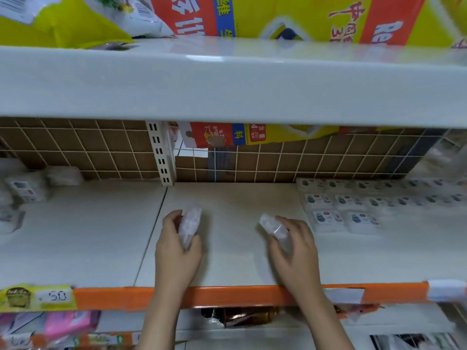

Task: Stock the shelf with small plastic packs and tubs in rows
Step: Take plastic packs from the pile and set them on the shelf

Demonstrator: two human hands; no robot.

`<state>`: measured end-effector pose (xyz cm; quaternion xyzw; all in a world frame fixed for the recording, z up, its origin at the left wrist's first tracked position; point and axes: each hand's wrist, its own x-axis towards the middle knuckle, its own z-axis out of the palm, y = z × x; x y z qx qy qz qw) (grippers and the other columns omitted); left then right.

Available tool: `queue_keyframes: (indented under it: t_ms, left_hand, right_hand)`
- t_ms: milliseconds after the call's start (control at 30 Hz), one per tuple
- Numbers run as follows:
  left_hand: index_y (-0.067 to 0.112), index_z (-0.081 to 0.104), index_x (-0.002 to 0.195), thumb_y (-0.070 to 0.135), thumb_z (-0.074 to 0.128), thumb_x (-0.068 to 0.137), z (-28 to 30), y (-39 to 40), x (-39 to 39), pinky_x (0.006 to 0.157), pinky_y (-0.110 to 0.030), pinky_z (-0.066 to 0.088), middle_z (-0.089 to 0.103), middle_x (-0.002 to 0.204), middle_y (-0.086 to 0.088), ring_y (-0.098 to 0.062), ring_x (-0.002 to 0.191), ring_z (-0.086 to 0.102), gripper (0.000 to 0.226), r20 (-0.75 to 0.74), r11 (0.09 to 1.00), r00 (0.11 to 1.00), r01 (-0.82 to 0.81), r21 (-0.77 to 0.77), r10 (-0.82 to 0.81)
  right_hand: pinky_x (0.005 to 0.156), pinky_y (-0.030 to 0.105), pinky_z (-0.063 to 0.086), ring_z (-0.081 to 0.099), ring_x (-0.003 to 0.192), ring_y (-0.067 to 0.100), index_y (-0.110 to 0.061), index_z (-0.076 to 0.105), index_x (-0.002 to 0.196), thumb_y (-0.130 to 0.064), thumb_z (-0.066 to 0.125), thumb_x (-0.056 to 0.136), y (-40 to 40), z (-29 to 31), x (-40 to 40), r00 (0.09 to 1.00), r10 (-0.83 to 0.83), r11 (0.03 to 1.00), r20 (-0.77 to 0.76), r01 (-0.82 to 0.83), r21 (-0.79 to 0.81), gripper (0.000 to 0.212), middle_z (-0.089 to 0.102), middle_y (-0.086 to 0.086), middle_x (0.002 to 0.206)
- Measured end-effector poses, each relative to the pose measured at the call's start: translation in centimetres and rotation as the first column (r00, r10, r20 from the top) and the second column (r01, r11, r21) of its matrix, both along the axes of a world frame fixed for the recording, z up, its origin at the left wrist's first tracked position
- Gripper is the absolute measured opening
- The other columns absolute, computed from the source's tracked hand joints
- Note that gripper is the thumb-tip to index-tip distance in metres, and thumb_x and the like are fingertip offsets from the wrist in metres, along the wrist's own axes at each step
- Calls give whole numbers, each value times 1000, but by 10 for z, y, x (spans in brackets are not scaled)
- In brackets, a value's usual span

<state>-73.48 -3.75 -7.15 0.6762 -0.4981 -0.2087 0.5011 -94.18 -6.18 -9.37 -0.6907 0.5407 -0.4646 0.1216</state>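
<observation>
My left hand (177, 251) grips a small clear plastic pack (190, 224) held on edge above the middle of the white shelf (227, 261). A little to the right, my right hand (294, 248) holds a second clear pack (274, 227), tilted, just over the shelf surface. Both hands reach in over the orange shelf edge (227, 295). Rows of matching flat packs with small labels (353, 208) lie on the shelf's right side, starting just right of my right hand. A few similar packs (27, 189) sit at the far left.
A white upper shelf (227, 82) overhangs close above, carrying yellow and red bags (290, 16). A wire grid back (303, 155) and slotted upright (161, 155) close the rear. A yellow price tag (38, 296) hangs at left. Lower shelf goods (68, 322) show below.
</observation>
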Motion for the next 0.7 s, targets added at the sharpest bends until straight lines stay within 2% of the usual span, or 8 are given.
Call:
queue_keyframes:
  t_ms: [67,167,267,367,433,533,600,700]
  left_hand:
    - [14,45,120,-1,57,84,-1,-4,-17,59,-3,37,52,95,7,4,78,49,42,-8,1000,1000,1,5,-1]
    - [20,43,112,1,59,84,-3,-9,-50,57,-5,36,55,97,1,-1,76,50,37,-4,1000,1000,2,-6,-2]
    - [16,46,115,2,59,83,-7,-16,-97,59,-3,36,56,99,1,-10,79,50,37,11,1000,1000,-18,-20,18]
    - [16,51,113,0,59,80,-12,-24,-155,62,-1,36,58,95,5,-6,77,53,37,-5,999,1000,-31,-40,31]
    - [17,54,111,-1,60,77,-17,-27,-195,65,0,36,60,94,7,-4,80,56,39,6,998,1000,14,-63,-14]
    - [22,53,110,5,60,77,-24,-29,-249,69,-6,38,62,100,5,-10,86,57,38,44,992,993,109,-61,-107]
    - [23,54,111,16,55,75,-26,-26,-278,73,-14,42,62,103,5,-11,89,58,37,56,988,988,144,-50,-142]
    - [19,55,118,19,53,75,-24,-20,-301,77,-20,44,62,107,5,-13,92,59,43,60,989,988,146,-30,-144]
  right_hand:
    - [85,-2,29,45,97,2,-13,61,116,-15,58,80,-1,-1,-18,1000,-1,1000,-1,1,0,36,54,2,108]
    - [86,-2,28,43,97,-1,-12,61,115,-13,58,79,-7,0,-50,1000,-7,1000,1,7,-13,36,55,3,108]
    - [87,-3,26,43,99,0,-10,61,115,-23,51,81,-16,3,-92,1000,1,999,0,-1,-42,38,54,2,108]
    - [87,-1,27,44,95,2,-8,63,112,-27,46,77,-25,8,-147,1000,-6,997,-13,5,-82,43,53,1,104]
    - [86,4,31,47,93,7,-6,64,109,-24,47,75,-28,8,-185,999,-48,993,-10,47,-112,42,54,2,101]
    - [84,13,34,50,95,12,-6,64,108,-24,46,74,-29,3,-236,997,-73,992,-15,71,-106,43,56,5,101]
    - [83,16,36,49,96,10,-8,63,110,-26,45,74,-28,-2,-261,997,-72,994,-3,72,-84,44,52,-1,102]
    - [85,25,41,47,97,6,-11,62,113,-29,45,76,-29,-7,-280,998,-70,996,6,70,-59,45,48,-8,104]
